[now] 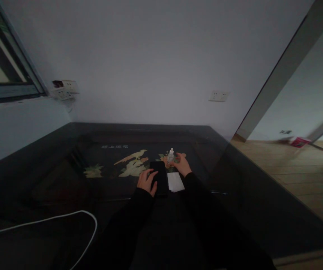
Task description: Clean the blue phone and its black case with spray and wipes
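Observation:
A black flat phone-like slab [159, 176] lies on the dark table [65, 180]. My left hand [147, 181] rests on the slab's left edge with its fingers laid flat. Just right of the slab is a small white folded cloth or paper [175, 182]. Behind it stands a small clear bottle with a white cap [170, 156]. My right hand [181, 163] is curled around the bottle's right side, fingers touching or nearly touching it; whether it grips the bottle is unclear.
The table top bears a painted bird and flower picture [133, 163]. A white cable [65, 221] loops over the near left part. Wall sockets [218, 96] sit on the back wall. The table's right edge borders a wooden floor [290, 168].

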A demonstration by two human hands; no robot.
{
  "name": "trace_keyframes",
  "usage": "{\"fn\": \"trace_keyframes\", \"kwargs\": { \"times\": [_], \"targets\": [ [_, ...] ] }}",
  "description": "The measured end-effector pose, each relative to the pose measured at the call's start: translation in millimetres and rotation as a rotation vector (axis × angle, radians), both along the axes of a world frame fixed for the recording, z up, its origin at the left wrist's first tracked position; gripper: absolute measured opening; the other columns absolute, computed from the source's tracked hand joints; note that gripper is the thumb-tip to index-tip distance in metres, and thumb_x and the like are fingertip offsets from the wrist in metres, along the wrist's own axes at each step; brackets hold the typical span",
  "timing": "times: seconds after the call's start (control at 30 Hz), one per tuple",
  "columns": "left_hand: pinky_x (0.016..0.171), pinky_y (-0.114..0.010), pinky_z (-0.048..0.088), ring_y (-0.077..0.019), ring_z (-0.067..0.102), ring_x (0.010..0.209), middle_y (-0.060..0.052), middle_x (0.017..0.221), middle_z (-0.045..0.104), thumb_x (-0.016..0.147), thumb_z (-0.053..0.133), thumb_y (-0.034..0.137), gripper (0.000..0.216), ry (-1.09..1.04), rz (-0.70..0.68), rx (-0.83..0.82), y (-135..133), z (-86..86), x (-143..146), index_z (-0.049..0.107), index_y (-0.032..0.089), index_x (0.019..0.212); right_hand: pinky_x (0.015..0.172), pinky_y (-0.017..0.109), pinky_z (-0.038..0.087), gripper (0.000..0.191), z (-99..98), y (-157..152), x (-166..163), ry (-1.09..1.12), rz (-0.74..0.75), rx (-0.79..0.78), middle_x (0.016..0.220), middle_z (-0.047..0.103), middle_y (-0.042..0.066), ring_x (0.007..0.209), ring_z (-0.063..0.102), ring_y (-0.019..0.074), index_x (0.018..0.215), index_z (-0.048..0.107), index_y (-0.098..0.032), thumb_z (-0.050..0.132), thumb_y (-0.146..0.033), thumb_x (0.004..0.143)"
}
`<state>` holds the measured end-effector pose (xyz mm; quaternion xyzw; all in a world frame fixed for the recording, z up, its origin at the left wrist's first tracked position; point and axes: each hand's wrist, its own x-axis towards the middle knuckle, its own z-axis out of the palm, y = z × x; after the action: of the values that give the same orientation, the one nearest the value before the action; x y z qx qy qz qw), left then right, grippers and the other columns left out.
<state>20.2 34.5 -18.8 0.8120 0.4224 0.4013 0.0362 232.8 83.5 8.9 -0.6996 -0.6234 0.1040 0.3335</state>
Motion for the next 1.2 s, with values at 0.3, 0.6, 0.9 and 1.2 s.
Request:
{"fn": "trace_keyframes", "kwargs": {
  "times": [0.3, 0.6, 0.9, 1.2],
  "targets": [
    [0.091, -0.038, 0.036, -0.0229, 0.043, 0.104, -0.009, 0.112, 0.048, 0.072, 0.043, 0.017, 0.037, -0.043, 0.002, 0.039, -2, 5.3, 0, 0.055, 0.017, 0.107, 0.078, 0.039, 0.047, 0.03, -9.3, 17, -6, 0.011, -0.001, -0.031, 0.11, 0.053, 0.007, 0.093, 0.055, 0.0182, 0.11, 0.05, -0.015, 0.049, -0.03, 0.085],
    [0.091, -0.036, 0.036, -0.0221, 0.044, 0.102, -0.009, 0.109, 0.049, 0.071, 0.043, 0.017, 0.038, -0.047, 0.002, 0.026, 2, -0.1, 1, 0.055, 0.016, 0.106, 0.077, 0.038, 0.048, 0.029, -9.1, -7, 3, 0.032, 0.123, -0.105, 0.108, 0.054, 0.007, 0.091, 0.056, 0.0176, 0.109, 0.05, -0.015, 0.049, -0.03, 0.085],
    [0.091, -0.038, 0.036, -0.0232, 0.044, 0.103, -0.009, 0.11, 0.048, 0.07, 0.046, 0.019, 0.04, -0.03, 0.024, -0.004, 5, -5.3, 0, 0.054, 0.016, 0.109, 0.076, 0.038, 0.047, 0.029, 4.0, -23, 6, -0.014, 0.176, -0.079, 0.106, 0.055, 0.007, 0.09, 0.056, 0.0174, 0.108, 0.051, -0.014, 0.05, -0.03, 0.084],
    [0.094, -0.043, 0.035, -0.0272, 0.041, 0.114, -0.015, 0.124, 0.044, 0.074, 0.044, 0.024, 0.046, -0.003, 0.13, -0.137, 12, -25.5, 0, 0.045, 0.014, 0.119, 0.098, 0.039, 0.032, 0.034, 4.1, -115, 4, -0.177, 0.318, 0.0, 0.123, 0.051, 0.009, 0.115, 0.045, 0.0204, 0.111, 0.055, -0.021, 0.054, -0.019, 0.076]
  ]
}}
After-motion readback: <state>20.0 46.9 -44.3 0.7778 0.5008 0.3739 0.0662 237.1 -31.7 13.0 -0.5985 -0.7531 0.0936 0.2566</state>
